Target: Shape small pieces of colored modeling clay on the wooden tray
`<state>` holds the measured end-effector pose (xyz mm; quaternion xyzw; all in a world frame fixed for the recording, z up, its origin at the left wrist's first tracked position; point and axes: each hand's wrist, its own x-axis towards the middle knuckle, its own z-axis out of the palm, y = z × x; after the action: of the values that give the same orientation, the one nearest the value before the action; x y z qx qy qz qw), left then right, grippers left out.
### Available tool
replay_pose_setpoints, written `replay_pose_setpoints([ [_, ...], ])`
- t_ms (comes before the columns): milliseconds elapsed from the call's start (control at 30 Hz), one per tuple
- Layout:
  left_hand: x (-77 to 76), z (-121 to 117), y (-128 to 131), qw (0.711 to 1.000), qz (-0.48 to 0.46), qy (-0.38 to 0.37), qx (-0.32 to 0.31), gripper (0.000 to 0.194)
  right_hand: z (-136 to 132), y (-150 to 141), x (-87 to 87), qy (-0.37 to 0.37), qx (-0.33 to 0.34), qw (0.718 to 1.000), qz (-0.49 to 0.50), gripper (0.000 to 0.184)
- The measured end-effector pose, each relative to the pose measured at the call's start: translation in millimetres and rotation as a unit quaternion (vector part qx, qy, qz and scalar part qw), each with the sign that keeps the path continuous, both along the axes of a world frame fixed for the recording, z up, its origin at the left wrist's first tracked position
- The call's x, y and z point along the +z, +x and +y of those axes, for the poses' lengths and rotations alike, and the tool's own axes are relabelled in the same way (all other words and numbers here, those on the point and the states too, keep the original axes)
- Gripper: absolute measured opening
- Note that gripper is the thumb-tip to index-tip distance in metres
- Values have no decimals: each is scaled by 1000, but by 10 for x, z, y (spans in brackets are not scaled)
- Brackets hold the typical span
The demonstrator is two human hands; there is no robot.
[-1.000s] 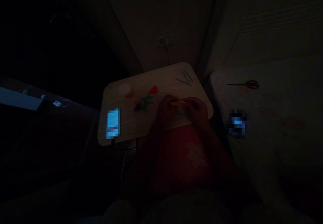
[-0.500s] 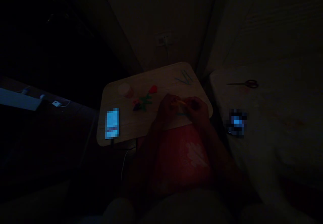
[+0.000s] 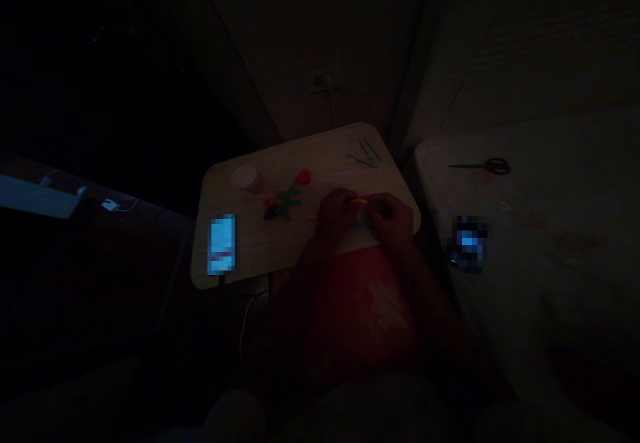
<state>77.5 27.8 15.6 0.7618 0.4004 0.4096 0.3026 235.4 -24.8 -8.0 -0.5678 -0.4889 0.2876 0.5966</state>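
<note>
Between my two hands, just over the small wooden table [image 3: 280, 246], is a thin orange strip [image 3: 359, 200] that looks soft and slightly bent. My left hand [image 3: 334, 215] is closed on its left end. The fingers of my right hand [image 3: 395, 216] are closed on its right end. Below the strip, a bluish-green piece [image 3: 359, 224] lies on the table, partly hidden. Left of my hands are green pieces [image 3: 289, 201], a red lump [image 3: 303, 176], a pink piece [image 3: 269, 201] and a dark purple piece [image 3: 271, 213]. Fine details are lost in the dark.
A pale round tub [image 3: 247, 179] and a lit phone [image 3: 221, 244] stand on the table's left side. Thin blue-green sticks [image 3: 365, 153] lie at the far right corner. Scissors [image 3: 483, 166] and a blurred-out lit device [image 3: 469, 242] rest on the pale surface to the right.
The orange strip has shifted slightly and now shows as a level, gently curved piece. Both hands stay in nearly the same place, with small finger movements.
</note>
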Motion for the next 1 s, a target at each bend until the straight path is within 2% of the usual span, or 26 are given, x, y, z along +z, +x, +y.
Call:
replay_pose_setpoints([
  [100,2,-11,0,1000,-12,-8,2,8,-19,14,17,11,-10,999,-50,13],
  [267,16,-16,14,1000,-21,-11,2,6,-44,3,48,23,-26,997,-76,12],
  [567,51,-44,24,999,6,26,19,5,-53,-70,57,12,-63,995,-69,15],
  [800,36,-48,13,997,37,69,27,6,-49,-85,45,1,-42,999,-11,19],
  [1000,71,-65,19,993,74,88,25,7,-18,-84,19,-18,-52,998,-38,15],
])
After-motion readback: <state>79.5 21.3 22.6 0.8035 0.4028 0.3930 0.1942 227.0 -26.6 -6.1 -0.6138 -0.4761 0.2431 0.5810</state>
